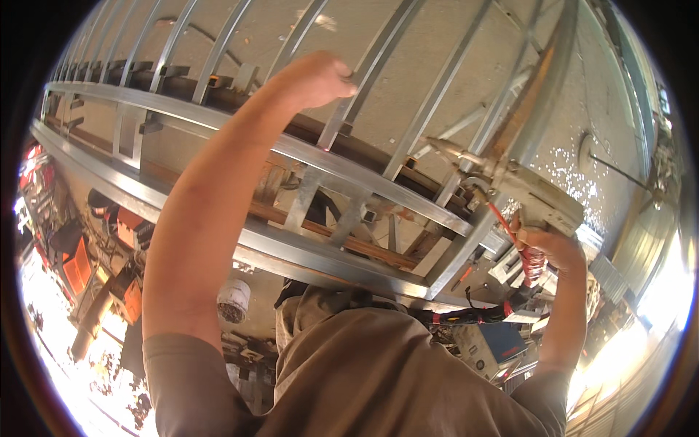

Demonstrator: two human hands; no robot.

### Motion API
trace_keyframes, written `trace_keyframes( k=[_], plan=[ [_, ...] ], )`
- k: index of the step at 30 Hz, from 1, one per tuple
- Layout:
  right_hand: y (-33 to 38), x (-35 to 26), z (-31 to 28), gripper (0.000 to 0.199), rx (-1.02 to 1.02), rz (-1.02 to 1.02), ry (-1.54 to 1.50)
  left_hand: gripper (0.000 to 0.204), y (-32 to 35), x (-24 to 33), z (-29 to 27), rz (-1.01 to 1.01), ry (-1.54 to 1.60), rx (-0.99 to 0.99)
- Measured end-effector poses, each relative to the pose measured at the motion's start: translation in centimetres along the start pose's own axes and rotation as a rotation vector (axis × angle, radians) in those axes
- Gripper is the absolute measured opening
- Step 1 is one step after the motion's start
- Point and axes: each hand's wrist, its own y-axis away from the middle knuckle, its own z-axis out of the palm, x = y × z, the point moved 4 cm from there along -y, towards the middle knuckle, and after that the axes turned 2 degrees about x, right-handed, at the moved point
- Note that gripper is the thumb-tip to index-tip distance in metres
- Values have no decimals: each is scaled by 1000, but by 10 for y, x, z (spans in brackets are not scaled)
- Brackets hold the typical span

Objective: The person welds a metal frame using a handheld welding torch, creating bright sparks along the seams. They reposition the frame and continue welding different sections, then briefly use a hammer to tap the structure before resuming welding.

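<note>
My left hand (322, 79) is closed, its thumb side up against an upright square metal bar (378, 62). What its fingers hold, if anything, is hidden. My right hand (553, 247) is wrapped round the grip of a beige, boxy hand tool (542, 197), whose narrow front end points up and left toward the frame. A red-wrapped cable (534, 266) hangs below its grip. Between my hands, a shiny metal frame (342, 171) of long rails and parallel bars runs across the view. The tool's front end is over the frame's right corner; I cannot tell whether it touches.
A black cable (466, 316) with red bands runs low in front of my body. A blue-topped box (502, 341) stands at lower right. A white bucket (234, 300) is below the rails, with orange and red items at far left. A round-ended rod (619, 167) is at right.
</note>
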Motion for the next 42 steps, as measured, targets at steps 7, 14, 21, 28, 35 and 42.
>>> trace_keyframes(
  k=[7, 14, 21, 28, 35, 42],
  plan=[
    [156, 10, -129, 25, 708, -44, 168, 63, -3, 0, -2, -88, 50, -14],
    [201, -25, -201, 39, 305, -186, 228, 57, 8, 24, -6, -109, -210, 120],
    [47, -3, -57, 67, 15, 25, 228, 47, 32, 96, 75, 66, -199, 138],
    [-21, -3, -2, 66, -202, -43, 228, 59, 20, 79, 101, -94, -14, 34],
    [-55, -5, 11, 59, -216, -92, 261, 61, 20, 79, 102, -146, 97, -5],
    [-61, -7, 19, 56, -227, -77, 256, 54, 22, 78, 103, -154, 40, 37]
  ],
)
